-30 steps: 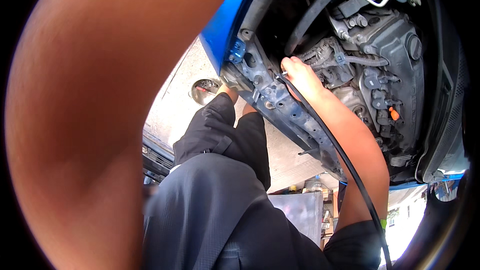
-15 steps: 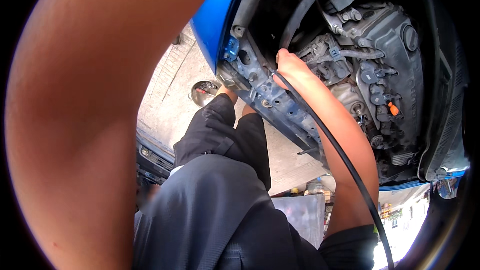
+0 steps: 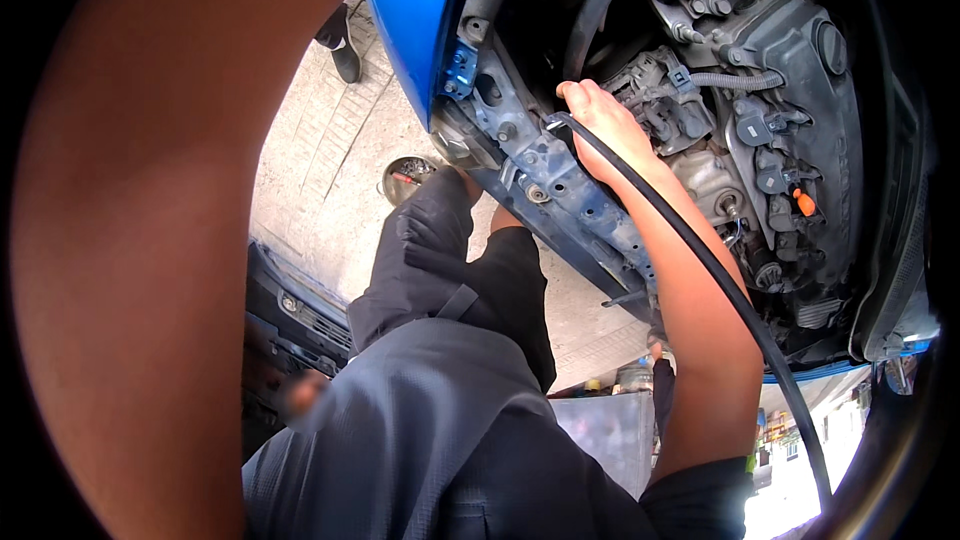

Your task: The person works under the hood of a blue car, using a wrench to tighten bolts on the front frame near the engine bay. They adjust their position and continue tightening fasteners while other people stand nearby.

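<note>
My right hand [image 3: 604,126] reaches into the front of an engine bay, just behind the metal front crossmember [image 3: 560,175]. Its fingers are curled, and what lies in the palm is hidden. A thin black hose [image 3: 690,237] bends beside the hand's left edge, then runs back over the wrist and along the forearm to the lower right. Above the fingertips comes down a thicker black hose [image 3: 598,15]. My left arm [image 3: 150,240] fills the left side and passes out at the top, so its hand cannot be seen.
The grey-black engine [image 3: 800,90] lies right of my hand, with an orange handle [image 3: 804,202] low on it. A blue body panel [image 3: 412,30] borders the bay. A metal bowl [image 3: 405,180] stands on the floor. Another person's shoe [image 3: 346,62] shows behind; a detached dark bumper [image 3: 310,310] lies left.
The view has shifted slightly, and another person's shoe and lower leg have come into sight at the upper left. My right hand stays at the same spot; the thin hose bows farther right.
</note>
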Motion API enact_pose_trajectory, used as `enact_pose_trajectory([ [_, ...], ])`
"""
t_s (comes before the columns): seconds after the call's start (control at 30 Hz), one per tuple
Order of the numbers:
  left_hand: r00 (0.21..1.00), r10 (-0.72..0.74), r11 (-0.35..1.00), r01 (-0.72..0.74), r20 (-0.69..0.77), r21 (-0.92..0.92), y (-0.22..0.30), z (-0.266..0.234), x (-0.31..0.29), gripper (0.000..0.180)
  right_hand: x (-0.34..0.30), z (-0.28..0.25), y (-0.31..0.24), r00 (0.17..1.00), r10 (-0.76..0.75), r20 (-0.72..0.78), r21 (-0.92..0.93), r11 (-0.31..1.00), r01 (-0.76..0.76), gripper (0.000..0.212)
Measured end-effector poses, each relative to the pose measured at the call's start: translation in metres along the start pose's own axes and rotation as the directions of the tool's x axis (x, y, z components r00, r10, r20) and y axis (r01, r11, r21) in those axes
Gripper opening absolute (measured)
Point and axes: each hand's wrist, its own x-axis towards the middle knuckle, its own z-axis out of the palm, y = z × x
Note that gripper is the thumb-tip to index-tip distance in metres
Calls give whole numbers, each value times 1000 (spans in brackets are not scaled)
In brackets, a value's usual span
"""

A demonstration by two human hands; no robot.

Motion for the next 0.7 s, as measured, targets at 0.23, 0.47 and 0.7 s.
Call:
enact_pose_trajectory([
  [0.23,999,-38,999,38,21,13,2,-2,3,22,-3,15,-7,985,125,-123,120,987,-110,45],
  [0.47,999,-43,999,43,17,0,2,0,-1,21,-8,22,-17,926,336,-171,315,909,-272,45],
  [0.7,999,-48,999,48,-10,6,5,-4,-4,18,-16,48,-15,824,429,-370,276,898,-343,40],
])
